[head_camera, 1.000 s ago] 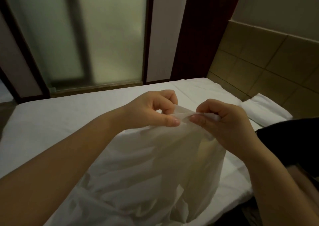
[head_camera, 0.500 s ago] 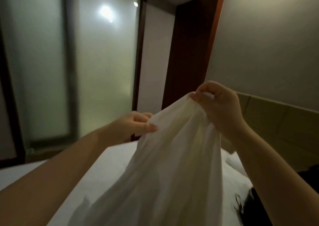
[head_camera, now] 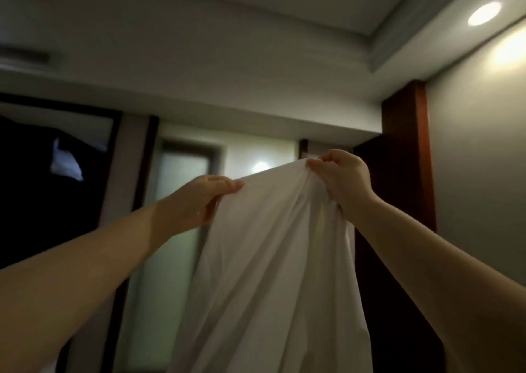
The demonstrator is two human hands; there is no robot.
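Both arms up, camera tilted toward the ceiling. White cloth [head_camera: 270, 259] is held in the air in front of the person and hangs straight down from both hands in long vertical folds; its lower end runs out of frame. Left hand [head_camera: 199, 199] pinches the cloth's top left edge: thumb flat on the near side, fingers behind the fabric and mostly hidden. Right hand [head_camera: 341, 179] sits a bit higher, fingers curled tight round a bunched-up top right corner, fabric gathered under the palm. The top edge between the hands slopes up to the right, fairly taut. Behind the cloth: frosted glass door [head_camera: 182, 230] with a light spot reflected in it, and a dark panel [head_camera: 57, 202] on the left. Dark wood pillar [head_camera: 404, 159] stands just behind the right hand. Recessed ceiling light [head_camera: 484, 14] is on at top right, lighting the wall [head_camera: 478, 187] below it.
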